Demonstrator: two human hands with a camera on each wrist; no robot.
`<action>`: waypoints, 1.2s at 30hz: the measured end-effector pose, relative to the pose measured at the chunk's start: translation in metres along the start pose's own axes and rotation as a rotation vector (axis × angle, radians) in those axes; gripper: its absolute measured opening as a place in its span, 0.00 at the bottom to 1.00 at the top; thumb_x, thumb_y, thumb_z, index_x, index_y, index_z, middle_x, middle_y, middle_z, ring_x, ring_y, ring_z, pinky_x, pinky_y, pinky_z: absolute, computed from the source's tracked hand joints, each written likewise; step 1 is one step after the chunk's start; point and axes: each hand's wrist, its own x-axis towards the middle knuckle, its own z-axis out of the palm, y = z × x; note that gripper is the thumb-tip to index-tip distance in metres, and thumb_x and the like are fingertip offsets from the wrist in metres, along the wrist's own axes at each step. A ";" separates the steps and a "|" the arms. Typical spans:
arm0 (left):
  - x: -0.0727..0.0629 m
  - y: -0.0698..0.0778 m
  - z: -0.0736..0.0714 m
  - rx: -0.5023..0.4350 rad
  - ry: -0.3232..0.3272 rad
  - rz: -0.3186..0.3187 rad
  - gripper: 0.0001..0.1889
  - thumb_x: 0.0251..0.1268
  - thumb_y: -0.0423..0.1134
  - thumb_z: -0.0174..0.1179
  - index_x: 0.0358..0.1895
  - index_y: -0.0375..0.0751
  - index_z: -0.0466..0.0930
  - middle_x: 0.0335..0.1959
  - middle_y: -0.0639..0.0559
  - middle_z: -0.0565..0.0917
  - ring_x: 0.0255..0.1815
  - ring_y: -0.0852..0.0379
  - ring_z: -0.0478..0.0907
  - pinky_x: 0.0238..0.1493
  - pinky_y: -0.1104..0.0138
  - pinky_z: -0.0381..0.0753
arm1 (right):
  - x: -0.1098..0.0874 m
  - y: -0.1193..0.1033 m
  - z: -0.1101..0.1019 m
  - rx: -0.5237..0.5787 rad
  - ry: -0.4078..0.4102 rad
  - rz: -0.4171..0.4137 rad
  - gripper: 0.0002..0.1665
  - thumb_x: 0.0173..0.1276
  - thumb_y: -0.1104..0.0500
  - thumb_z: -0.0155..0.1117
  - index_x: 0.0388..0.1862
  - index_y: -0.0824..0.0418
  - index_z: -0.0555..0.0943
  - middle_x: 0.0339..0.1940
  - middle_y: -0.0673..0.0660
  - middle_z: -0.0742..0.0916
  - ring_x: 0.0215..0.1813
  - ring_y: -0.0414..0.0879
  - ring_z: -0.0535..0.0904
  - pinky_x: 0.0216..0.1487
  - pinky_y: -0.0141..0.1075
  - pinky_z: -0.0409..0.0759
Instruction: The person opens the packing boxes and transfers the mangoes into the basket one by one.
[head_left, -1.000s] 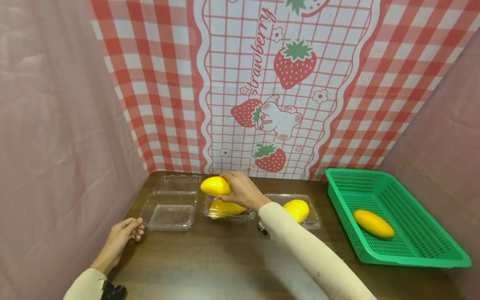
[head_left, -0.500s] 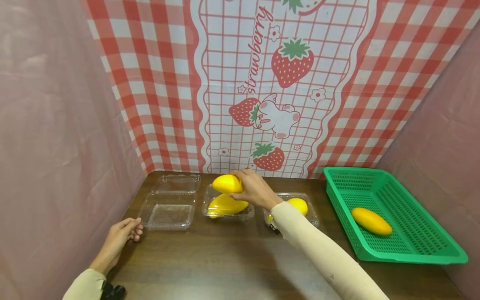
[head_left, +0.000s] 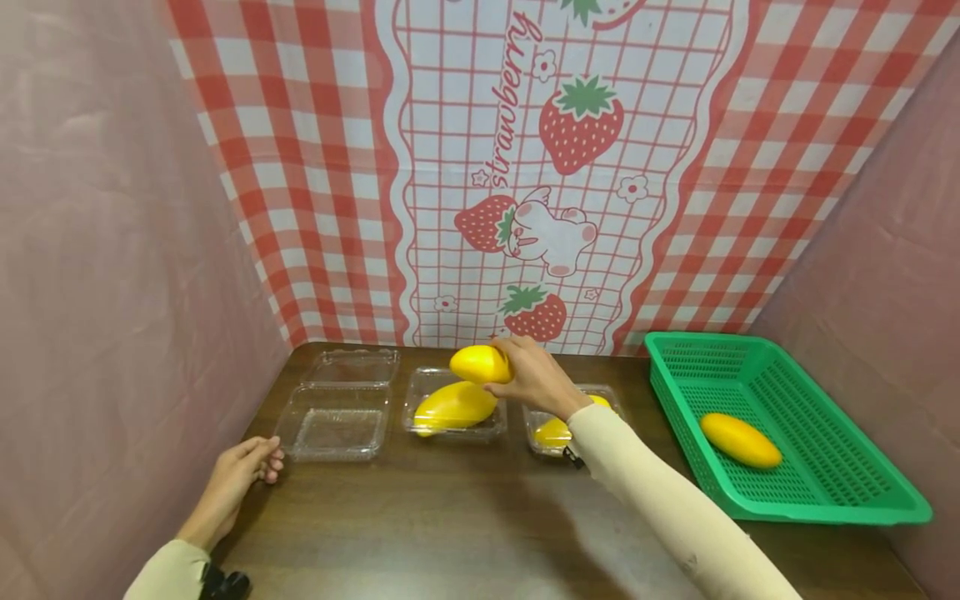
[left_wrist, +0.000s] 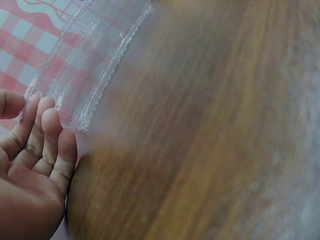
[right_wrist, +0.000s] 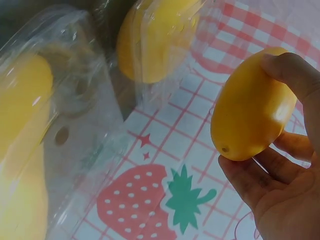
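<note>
My right hand grips a yellow mango between thumb and fingers, raised above the middle clear plastic container. Inside that container lies another yellow mango. Beneath my right forearm, the right clear container holds yellow fruit, partly hidden by the sleeve. In the right wrist view the held mango shows its stem end. My left hand lies at the near left corner of the left clear container, fingers loosely bent; in the left wrist view its fingertips meet the container's edge.
A green plastic basket stands on the right of the brown wooden table with one mango in it. The left container's lid part lies open behind it. A strawberry-print cloth hangs at the back.
My right hand has moved rightward with the mango, from the left side of the middle container to its right side. The left hand stays at the left container's corner.
</note>
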 end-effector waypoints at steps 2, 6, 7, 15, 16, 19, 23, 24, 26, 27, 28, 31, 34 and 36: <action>0.000 0.000 0.000 0.004 -0.003 -0.004 0.18 0.82 0.43 0.54 0.39 0.28 0.80 0.33 0.50 0.83 0.29 0.60 0.78 0.33 0.69 0.83 | -0.002 0.003 -0.002 -0.004 0.004 0.002 0.43 0.59 0.47 0.81 0.69 0.61 0.76 0.63 0.61 0.82 0.61 0.56 0.77 0.61 0.51 0.79; 0.001 0.001 -0.001 0.008 -0.006 -0.011 0.18 0.82 0.43 0.54 0.40 0.28 0.80 0.33 0.50 0.83 0.29 0.60 0.78 0.34 0.68 0.83 | -0.005 0.009 -0.005 -0.005 0.021 0.004 0.41 0.59 0.49 0.82 0.68 0.62 0.77 0.63 0.62 0.82 0.62 0.57 0.77 0.62 0.52 0.78; 0.001 0.001 -0.001 0.009 -0.007 -0.012 0.18 0.82 0.43 0.54 0.40 0.28 0.80 0.33 0.50 0.82 0.30 0.60 0.78 0.34 0.68 0.83 | -0.006 0.010 -0.006 -0.005 0.027 0.002 0.41 0.59 0.49 0.82 0.68 0.62 0.77 0.63 0.62 0.82 0.61 0.57 0.77 0.62 0.52 0.78; 0.001 0.000 -0.002 0.004 -0.006 -0.017 0.18 0.82 0.43 0.54 0.41 0.28 0.80 0.33 0.50 0.82 0.30 0.59 0.79 0.34 0.68 0.83 | -0.013 0.018 -0.010 -0.019 0.050 -0.004 0.42 0.58 0.49 0.82 0.67 0.63 0.77 0.60 0.63 0.83 0.58 0.57 0.78 0.58 0.52 0.79; 0.001 -0.001 -0.002 0.004 -0.005 -0.018 0.18 0.82 0.43 0.54 0.41 0.27 0.80 0.33 0.50 0.82 0.30 0.59 0.79 0.34 0.68 0.83 | -0.014 0.020 -0.011 -0.018 0.051 -0.003 0.42 0.58 0.49 0.82 0.68 0.63 0.77 0.60 0.63 0.83 0.59 0.57 0.77 0.59 0.52 0.79; 0.001 -0.002 -0.003 0.008 -0.007 -0.014 0.18 0.82 0.44 0.54 0.40 0.28 0.80 0.33 0.51 0.82 0.30 0.59 0.79 0.35 0.68 0.82 | -0.016 0.023 -0.013 -0.014 0.054 0.002 0.43 0.58 0.48 0.82 0.68 0.64 0.77 0.61 0.63 0.83 0.61 0.58 0.77 0.62 0.53 0.78; 0.001 -0.003 -0.002 0.000 -0.006 -0.006 0.19 0.82 0.44 0.54 0.40 0.28 0.80 0.33 0.50 0.83 0.30 0.59 0.79 0.35 0.68 0.82 | -0.021 0.028 -0.015 -0.018 0.063 0.017 0.41 0.59 0.49 0.82 0.67 0.65 0.77 0.60 0.62 0.84 0.59 0.57 0.78 0.61 0.53 0.78; 0.001 -0.003 -0.002 -0.005 -0.004 -0.006 0.19 0.81 0.44 0.55 0.40 0.28 0.80 0.33 0.50 0.83 0.30 0.59 0.79 0.34 0.68 0.82 | -0.022 0.029 -0.016 -0.022 0.065 0.019 0.41 0.59 0.49 0.82 0.66 0.65 0.78 0.59 0.62 0.84 0.58 0.57 0.78 0.60 0.53 0.78; 0.001 -0.002 -0.001 -0.009 -0.004 -0.003 0.18 0.81 0.43 0.55 0.39 0.28 0.80 0.33 0.50 0.83 0.30 0.59 0.78 0.34 0.68 0.82 | -0.024 0.032 -0.018 -0.025 0.067 0.026 0.40 0.59 0.49 0.82 0.66 0.64 0.78 0.58 0.61 0.84 0.57 0.57 0.78 0.60 0.53 0.78; 0.000 -0.002 -0.001 -0.010 -0.003 -0.002 0.18 0.81 0.43 0.55 0.39 0.28 0.80 0.33 0.50 0.83 0.29 0.60 0.78 0.34 0.68 0.82 | -0.026 0.033 -0.018 -0.026 0.067 0.029 0.40 0.58 0.49 0.82 0.66 0.64 0.78 0.58 0.61 0.84 0.57 0.57 0.78 0.60 0.53 0.78; 0.000 -0.002 -0.001 -0.013 -0.001 -0.003 0.18 0.81 0.43 0.55 0.39 0.28 0.81 0.33 0.50 0.83 0.29 0.60 0.78 0.34 0.69 0.82 | -0.027 0.034 -0.019 -0.027 0.066 0.032 0.40 0.58 0.49 0.82 0.66 0.64 0.78 0.58 0.61 0.84 0.57 0.56 0.78 0.60 0.53 0.79; -0.001 -0.001 0.000 -0.017 0.002 -0.001 0.18 0.81 0.43 0.55 0.38 0.29 0.81 0.32 0.51 0.83 0.28 0.60 0.78 0.33 0.69 0.82 | -0.032 0.038 -0.021 -0.024 0.067 0.048 0.40 0.58 0.49 0.82 0.66 0.63 0.78 0.58 0.61 0.85 0.55 0.56 0.79 0.58 0.52 0.80; -0.001 -0.001 0.000 -0.018 0.003 0.002 0.18 0.81 0.43 0.55 0.38 0.29 0.80 0.32 0.50 0.83 0.28 0.60 0.78 0.33 0.69 0.82 | -0.036 0.043 -0.024 -0.023 0.071 0.061 0.40 0.58 0.49 0.82 0.66 0.63 0.78 0.57 0.60 0.85 0.54 0.55 0.80 0.56 0.52 0.80; -0.001 -0.001 0.000 -0.020 0.005 0.006 0.18 0.81 0.43 0.55 0.38 0.28 0.80 0.32 0.50 0.83 0.28 0.60 0.78 0.32 0.69 0.82 | -0.039 0.046 -0.025 -0.021 0.074 0.068 0.40 0.58 0.50 0.82 0.66 0.63 0.78 0.57 0.60 0.85 0.54 0.56 0.80 0.55 0.52 0.80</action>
